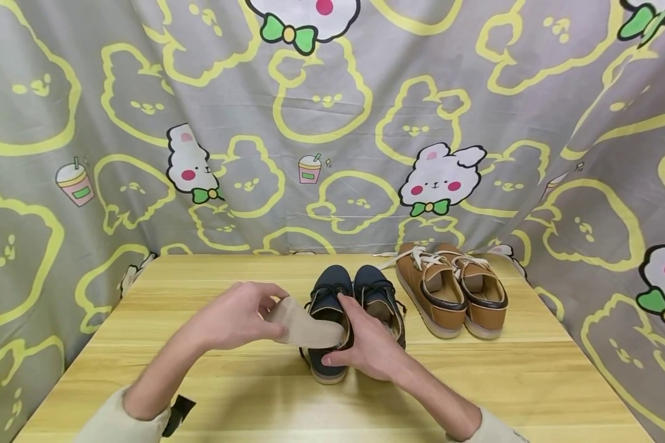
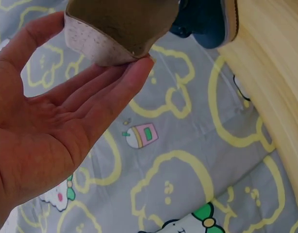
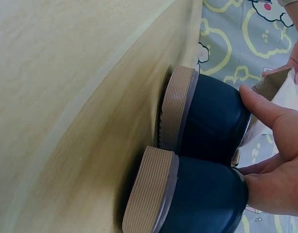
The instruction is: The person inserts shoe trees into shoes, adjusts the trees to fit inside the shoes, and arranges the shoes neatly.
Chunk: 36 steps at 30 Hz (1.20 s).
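Observation:
My left hand (image 1: 241, 317) pinches a beige moulded-pulp shoe insert (image 1: 305, 326) by one end, thumb on one side and fingers on the other. Its rounded end reaches over the opening of the left navy shoe (image 1: 328, 364). In the left wrist view the insert (image 2: 88, 41) appears as a hollow, speckled shell. My right hand (image 1: 374, 344) grips the collar of that same shoe, the thumb at its heel; the right wrist view shows the thumb (image 3: 263, 107) on the heel's top edge. The right navy shoe (image 1: 372, 277) stands alongside, partly hidden by my right hand.
A pair of brown shoes (image 1: 439, 295) with white laces stands at the back right of the wooden table (image 1: 244, 387). A patterned grey curtain (image 1: 332, 147) hangs behind and along both sides. Something black (image 1: 180, 413) sits by the left sleeve.

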{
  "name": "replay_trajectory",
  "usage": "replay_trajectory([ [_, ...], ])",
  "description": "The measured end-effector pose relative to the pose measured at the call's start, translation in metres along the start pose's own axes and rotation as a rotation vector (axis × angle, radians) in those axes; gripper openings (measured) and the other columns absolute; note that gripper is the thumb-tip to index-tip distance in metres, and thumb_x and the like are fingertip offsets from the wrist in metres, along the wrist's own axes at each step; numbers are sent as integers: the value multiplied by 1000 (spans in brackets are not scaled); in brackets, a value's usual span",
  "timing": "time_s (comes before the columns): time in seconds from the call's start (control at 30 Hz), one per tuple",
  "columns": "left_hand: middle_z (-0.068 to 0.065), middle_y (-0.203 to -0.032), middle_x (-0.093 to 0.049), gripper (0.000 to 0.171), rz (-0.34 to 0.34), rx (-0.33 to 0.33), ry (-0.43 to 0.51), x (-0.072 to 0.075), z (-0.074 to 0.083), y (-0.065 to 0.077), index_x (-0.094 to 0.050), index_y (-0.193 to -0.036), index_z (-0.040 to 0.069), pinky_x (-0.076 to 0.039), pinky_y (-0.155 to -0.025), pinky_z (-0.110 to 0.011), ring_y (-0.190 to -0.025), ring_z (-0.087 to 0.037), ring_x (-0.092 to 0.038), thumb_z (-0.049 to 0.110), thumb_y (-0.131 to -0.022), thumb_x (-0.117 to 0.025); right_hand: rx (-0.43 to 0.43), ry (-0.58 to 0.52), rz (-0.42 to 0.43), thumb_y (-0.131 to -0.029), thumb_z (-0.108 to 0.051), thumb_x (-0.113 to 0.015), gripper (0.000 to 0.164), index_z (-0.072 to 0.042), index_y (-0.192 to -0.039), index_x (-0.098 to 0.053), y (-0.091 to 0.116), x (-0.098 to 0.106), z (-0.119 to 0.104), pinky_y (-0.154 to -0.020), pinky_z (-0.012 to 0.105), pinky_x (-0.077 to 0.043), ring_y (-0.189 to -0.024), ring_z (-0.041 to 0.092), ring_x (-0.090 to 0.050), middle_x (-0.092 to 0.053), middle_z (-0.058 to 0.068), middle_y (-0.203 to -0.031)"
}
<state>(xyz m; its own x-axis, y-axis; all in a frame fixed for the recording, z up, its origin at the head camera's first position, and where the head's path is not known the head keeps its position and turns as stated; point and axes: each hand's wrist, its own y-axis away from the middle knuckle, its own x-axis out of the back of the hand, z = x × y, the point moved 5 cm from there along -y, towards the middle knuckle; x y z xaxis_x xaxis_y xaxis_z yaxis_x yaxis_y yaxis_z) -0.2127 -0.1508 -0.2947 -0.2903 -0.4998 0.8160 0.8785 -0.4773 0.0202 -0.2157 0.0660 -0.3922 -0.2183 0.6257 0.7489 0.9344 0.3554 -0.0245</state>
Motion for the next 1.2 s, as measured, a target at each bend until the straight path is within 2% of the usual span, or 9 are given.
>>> replay_trajectory([
  [0.27, 1, -91, -74, 49, 28, 3, -51, -8, 7, -9, -70, -120, 8, -53, -70, -30, -78, -8, -64, 29, -77, -83, 8, -5, 0, -73, -45, -90, 114, -14, -162, -26, 0, 0, 1, -110, 58, -41, -143, 41, -43, -28, 16, -166],
  [0.57, -1, -92, -74, 50, 12, -3, -6, -9, 9, -10, -70, -118, 8, -54, -70, -30, -79, -7, -66, 35, -79, -87, 16, -4, 7, -74, -45, -90, 112, -13, -161, -28, 1, 0, 0, -111, 57, -42, -142, 41, -44, -30, 16, -165],
  [0.7, 1, -91, -73, 50, -1, 5, 3, -13, 9, -12, -70, -117, 10, -54, -69, -29, -78, -8, -65, 37, -79, -87, 21, 0, 8, -74, -44, -90, 112, -13, -161, -28, 1, 0, 0, -110, 57, -42, -141, 40, -45, -30, 15, -165],
  [0.8, 3, -89, -71, 48, -7, -15, -2, -17, 10, -15, -70, -116, 12, -53, -67, -28, -76, -8, -64, 38, -79, -86, 18, 6, 5, -74, -44, -90, 112, -14, -161, -27, 1, 0, 2, -110, 56, -43, -141, 39, -46, -31, 14, -165],
  [0.9, 6, -86, -70, 44, -3, -44, -18, -21, 12, -19, -71, -111, 15, -52, -65, -28, -73, -8, -62, 41, -80, -85, 24, 5, 5, -74, -44, -90, 112, -13, -161, -28, 0, 0, 1, -108, 56, -44, -140, 38, -47, -32, 13, -165],
  [1.03, 9, -79, -68, 35, 0, -77, -37, -28, 12, -23, -68, -95, 18, -49, -61, -26, -68, -7, -59, 45, -80, -84, 42, 9, 15, -73, -44, -90, 112, -12, -160, -29, 0, 0, 1, -106, 56, -46, -135, 38, -52, -35, 11, -163],
  [1.2, 9, -75, -66, 34, 11, -97, -55, -35, 13, -29, -66, -86, 18, -47, -58, -24, -65, -6, -57, 47, -80, -84, 53, 11, 22, -73, -45, -90, 111, -11, -160, -30, 0, 0, 0, -101, 54, -49, -130, 36, -56, -38, 9, -161],
])
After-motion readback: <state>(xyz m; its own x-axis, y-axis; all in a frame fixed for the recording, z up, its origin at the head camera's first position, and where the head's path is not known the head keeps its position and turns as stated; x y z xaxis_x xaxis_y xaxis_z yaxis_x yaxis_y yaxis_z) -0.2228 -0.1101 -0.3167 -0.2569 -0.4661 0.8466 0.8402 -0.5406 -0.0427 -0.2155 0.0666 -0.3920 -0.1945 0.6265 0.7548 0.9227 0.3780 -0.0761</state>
